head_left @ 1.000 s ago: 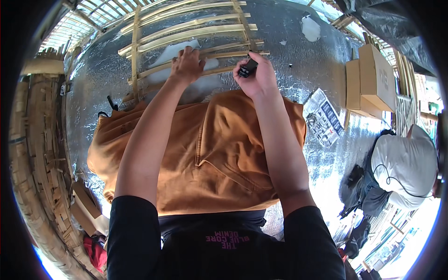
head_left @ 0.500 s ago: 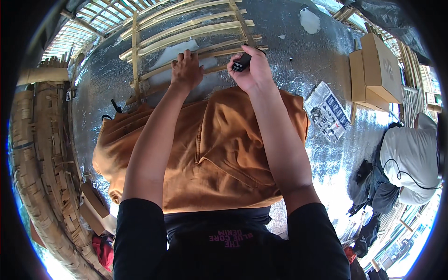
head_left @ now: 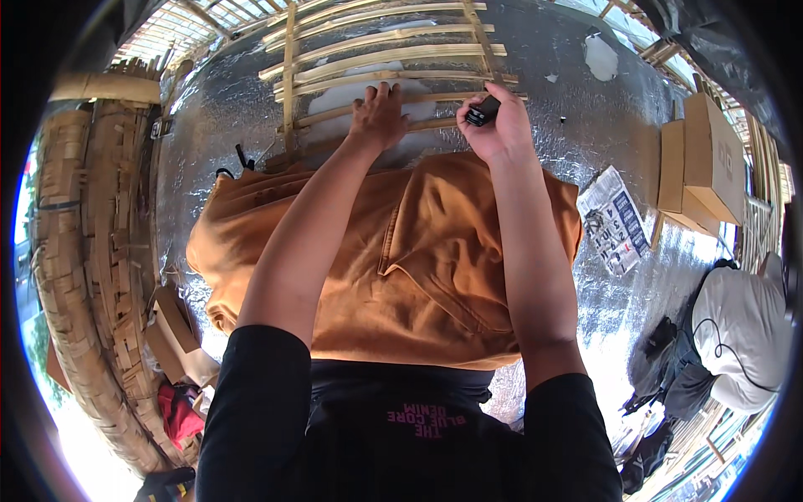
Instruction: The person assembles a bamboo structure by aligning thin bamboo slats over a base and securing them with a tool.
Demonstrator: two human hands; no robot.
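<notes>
Your left hand (head_left: 378, 117) lies flat, fingers spread, pressing on a slat of the bamboo lattice frame (head_left: 385, 63) at the far side of the scene, which appears to steady the frame against the foil-covered floor (head_left: 535, 134); your right hand (head_left: 500, 130) is closed around a small black tool (head_left: 483, 110), its tip held against the same slat just right of the left hand; the frame lies beyond your knees in the orange trousers (head_left: 401, 251), within reach of both arms; cardboard boxes (head_left: 698, 159) and a printed sheet (head_left: 615, 219) sit well apart at the right.
</notes>
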